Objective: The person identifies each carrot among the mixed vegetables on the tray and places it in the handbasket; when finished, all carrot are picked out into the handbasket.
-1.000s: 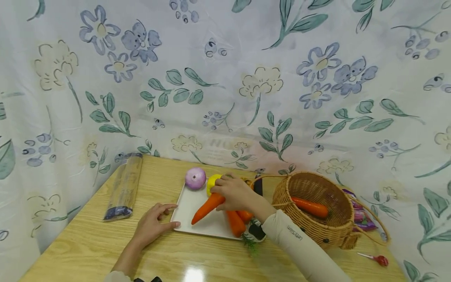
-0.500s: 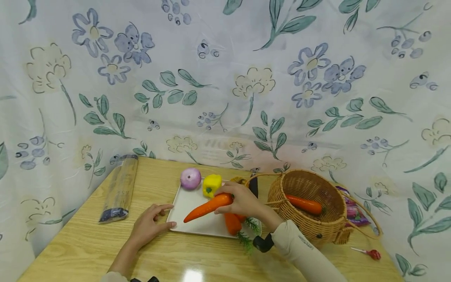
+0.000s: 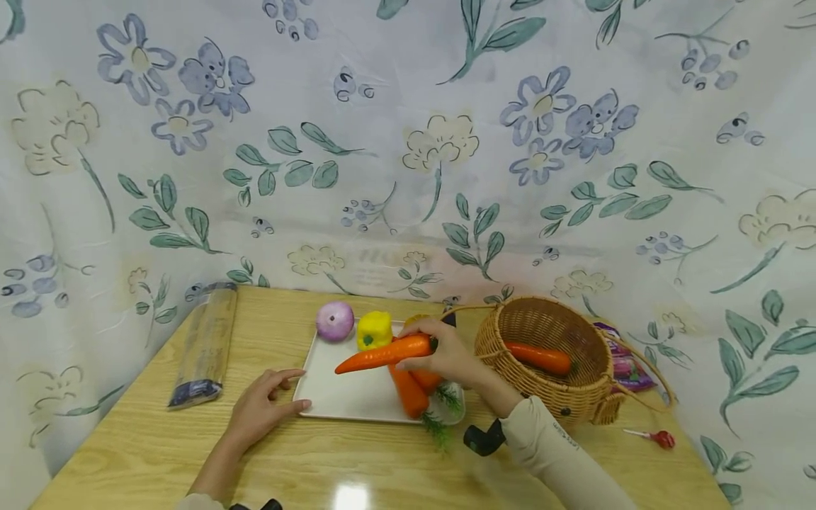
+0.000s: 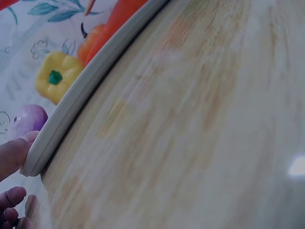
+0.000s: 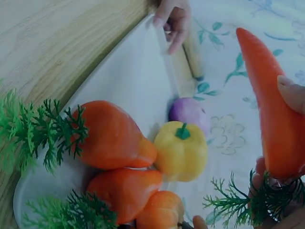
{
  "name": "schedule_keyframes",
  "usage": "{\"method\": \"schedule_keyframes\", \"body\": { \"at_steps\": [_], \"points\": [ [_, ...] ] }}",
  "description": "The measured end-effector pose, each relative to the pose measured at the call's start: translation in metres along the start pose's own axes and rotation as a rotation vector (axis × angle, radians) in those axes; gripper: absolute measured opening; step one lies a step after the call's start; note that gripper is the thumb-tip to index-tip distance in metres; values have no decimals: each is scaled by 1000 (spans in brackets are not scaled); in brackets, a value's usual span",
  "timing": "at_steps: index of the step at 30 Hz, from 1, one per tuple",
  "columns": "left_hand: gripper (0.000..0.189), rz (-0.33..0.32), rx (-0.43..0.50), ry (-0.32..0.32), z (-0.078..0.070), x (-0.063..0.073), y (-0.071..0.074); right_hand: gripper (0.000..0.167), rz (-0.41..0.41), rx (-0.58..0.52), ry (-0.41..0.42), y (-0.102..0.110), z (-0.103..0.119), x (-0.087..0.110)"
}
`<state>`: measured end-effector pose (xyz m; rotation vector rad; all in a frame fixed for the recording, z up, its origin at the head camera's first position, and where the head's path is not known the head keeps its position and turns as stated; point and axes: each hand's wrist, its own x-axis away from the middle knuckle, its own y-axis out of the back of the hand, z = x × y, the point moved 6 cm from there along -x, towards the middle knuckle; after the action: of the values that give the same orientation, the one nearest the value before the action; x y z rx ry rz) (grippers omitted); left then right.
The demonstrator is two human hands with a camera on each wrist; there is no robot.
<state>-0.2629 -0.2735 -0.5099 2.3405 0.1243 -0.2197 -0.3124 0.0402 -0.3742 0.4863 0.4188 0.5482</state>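
Observation:
My right hand [image 3: 440, 354] holds an orange carrot [image 3: 382, 353] by its thick end above a white tray [image 3: 344, 400], its tip pointing left. Green fronds [image 5: 262, 200] hang from that end in the right wrist view. My left hand [image 3: 263, 407] rests at the tray's left side, thumb and forefinger touching the near-left corner. A purple onion [image 3: 335, 321] sits at the far-left corner. Beside it is a yellow bell pepper [image 3: 374, 331]. Two more carrots [image 3: 408, 389] with green tops lie on the tray's right part, near a small orange vegetable [image 5: 161, 210] with a dark stem.
A wicker basket [image 3: 542, 397] with another carrot [image 3: 540, 358] inside stands right of the tray. Behind it lies a purple packet [image 3: 627, 368], and a red lollipop [image 3: 663, 439] is at front right. A clear wrapped package [image 3: 205, 347] lies left. A patterned curtain [image 3: 382, 177] hangs behind.
My right hand has drawn the carrot to the right, and its tip has swung up toward level. The yellow pepper has come into fuller view. My left hand stays at the tray's edge.

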Motion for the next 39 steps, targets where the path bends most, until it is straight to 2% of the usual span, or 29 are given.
{"method": "schedule_keyframes", "body": {
  "at_steps": [9, 16, 23, 32, 39],
  "points": [
    [54, 14, 5, 6, 0, -2, -1, 42, -5, 6, -16, 21, 5, 12],
    [55, 34, 14, 3, -3, -8, -4, 41, -75, 11, -92, 45, 3, 21],
    [56, 41, 5, 3, -4, -8, -7, 43, -151, 55, -148, 75, 5, 34],
    [56, 27, -8, -3, -1, -5, -5, 43, -218, 59, -155, 117, -1, 51],
    [54, -2, -16, -31, 0, -2, -1, 43, -244, 44, -179, 135, -10, 61]
  ]
}}
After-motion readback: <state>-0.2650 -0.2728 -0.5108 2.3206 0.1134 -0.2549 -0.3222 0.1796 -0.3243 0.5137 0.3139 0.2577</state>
